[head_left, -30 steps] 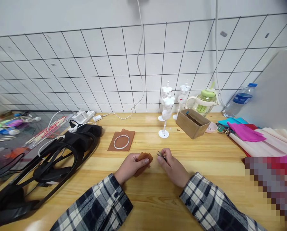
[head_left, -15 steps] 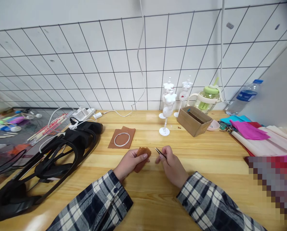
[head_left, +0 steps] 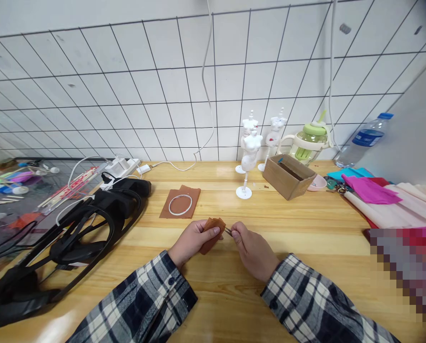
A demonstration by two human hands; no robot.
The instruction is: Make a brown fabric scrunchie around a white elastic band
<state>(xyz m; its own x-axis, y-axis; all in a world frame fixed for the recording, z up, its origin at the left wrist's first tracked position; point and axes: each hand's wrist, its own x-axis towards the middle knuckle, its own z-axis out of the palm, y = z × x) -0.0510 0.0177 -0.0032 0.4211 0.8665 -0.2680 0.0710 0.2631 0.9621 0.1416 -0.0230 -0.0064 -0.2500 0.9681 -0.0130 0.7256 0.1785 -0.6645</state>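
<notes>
Brown folded cloth (head_left: 208, 244) is pinched between the thumb and fingers of my left hand (head_left: 195, 240), its layered edge facing up and right. My right hand (head_left: 252, 245) is closed around slim, dark tweezers (head_left: 228, 232), mostly covered by the fingers. Their tips reach the right edge of the cloth; whether they grip it I cannot tell. Beyond my left hand, another brown cloth piece (head_left: 165, 209) lies flat on the table, with a silvery ring (head_left: 180, 214) resting on top.
White mini mannequins (head_left: 250, 150) stand behind my hands, beside an open cardboard box (head_left: 288, 178). A lidded jug (head_left: 309, 143) and a water bottle (head_left: 365, 139) are at the back right. Coloured fabrics (head_left: 372, 193) lie at right. A black headset-like frame (head_left: 102, 209) occupies the left.
My right hand has turned and brought the tweezers left, from a gap away up to the brown cloth's edge. My left hand keeps its hold on the cloth. The view has shifted slightly.
</notes>
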